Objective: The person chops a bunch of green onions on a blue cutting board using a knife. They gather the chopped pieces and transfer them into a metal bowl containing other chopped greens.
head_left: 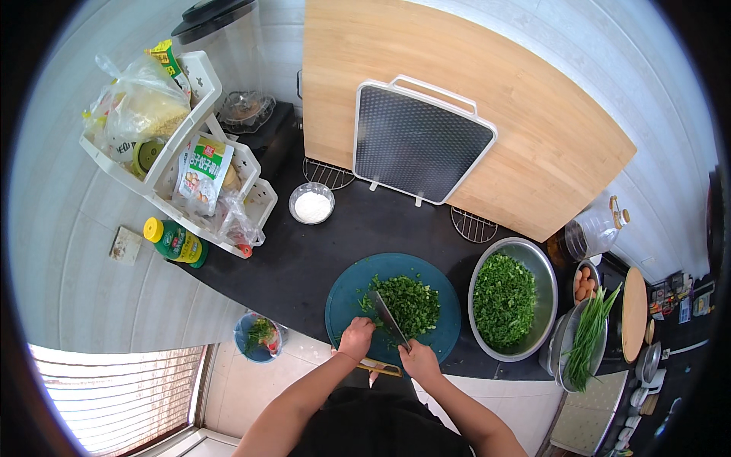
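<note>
A round blue-green cutting board (pixel 344 293) lies at the counter's front edge with a heap of chopped green leaves (pixel 415 301) on it. My right hand (pixel 418 359) is wrapped round the handle of a kitchen knife (pixel 389 316). The blade slants up and to the left, along the heap's left side. Just left of the blade, my left hand (pixel 356 337) rests at the board's near edge with its fingers curled in. A few green bits lie by its fingertips; what it pinches, if anything, is hidden.
Right of the board stand a steel bowl of chopped greens (pixel 505 301), a colander with long green stalks (pixel 590 335) and a bowl of eggs (pixel 585 283). A glass bowl of white powder (pixel 312 206), a green bottle (pixel 177 242) and a white rack (pixel 156 198) stand left; a bin (pixel 247 346) is below.
</note>
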Motion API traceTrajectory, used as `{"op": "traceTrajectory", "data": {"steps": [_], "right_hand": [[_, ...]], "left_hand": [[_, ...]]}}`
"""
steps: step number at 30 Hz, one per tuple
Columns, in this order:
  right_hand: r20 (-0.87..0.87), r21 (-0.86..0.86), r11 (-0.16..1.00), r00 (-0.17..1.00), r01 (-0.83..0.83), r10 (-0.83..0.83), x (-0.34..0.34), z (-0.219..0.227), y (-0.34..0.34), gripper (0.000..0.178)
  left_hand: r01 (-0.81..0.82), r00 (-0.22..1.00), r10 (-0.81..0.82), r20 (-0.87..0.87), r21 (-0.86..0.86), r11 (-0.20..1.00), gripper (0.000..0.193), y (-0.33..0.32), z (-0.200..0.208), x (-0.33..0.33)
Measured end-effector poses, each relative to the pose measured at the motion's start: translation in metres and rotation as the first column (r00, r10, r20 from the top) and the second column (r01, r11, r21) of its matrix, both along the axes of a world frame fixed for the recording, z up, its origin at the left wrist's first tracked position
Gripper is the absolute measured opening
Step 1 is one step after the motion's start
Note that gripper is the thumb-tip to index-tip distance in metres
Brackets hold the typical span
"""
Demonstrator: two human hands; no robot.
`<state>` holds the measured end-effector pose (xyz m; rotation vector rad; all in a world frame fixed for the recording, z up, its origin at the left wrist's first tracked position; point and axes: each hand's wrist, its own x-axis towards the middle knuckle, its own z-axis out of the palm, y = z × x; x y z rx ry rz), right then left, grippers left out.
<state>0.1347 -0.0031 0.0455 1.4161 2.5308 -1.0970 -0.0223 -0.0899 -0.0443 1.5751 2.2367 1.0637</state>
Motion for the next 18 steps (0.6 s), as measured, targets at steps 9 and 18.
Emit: {"op": "traceTrajectory", "data": {"steps": [9, 18], "right_hand": [[0.19, -0.049, 0.984, 0.966, -0.171, 0.177, -0.015, -0.022, -0.004, 0.023], [0.048, -0.034, 0.999, 0.999, 0.006, -0.004, -0.058, -0.036, 0.007, 0.025]], "left_hand": [[0.036, 0.999, -0.037, -0.028, -0.024, 0.999, 0.014, 0.001, 0.0, -0.003], [0.074, 0.988, -0.076, -0.131, -0.019, 0.997, 0.024, -0.006, 0.022, -0.005]]}}
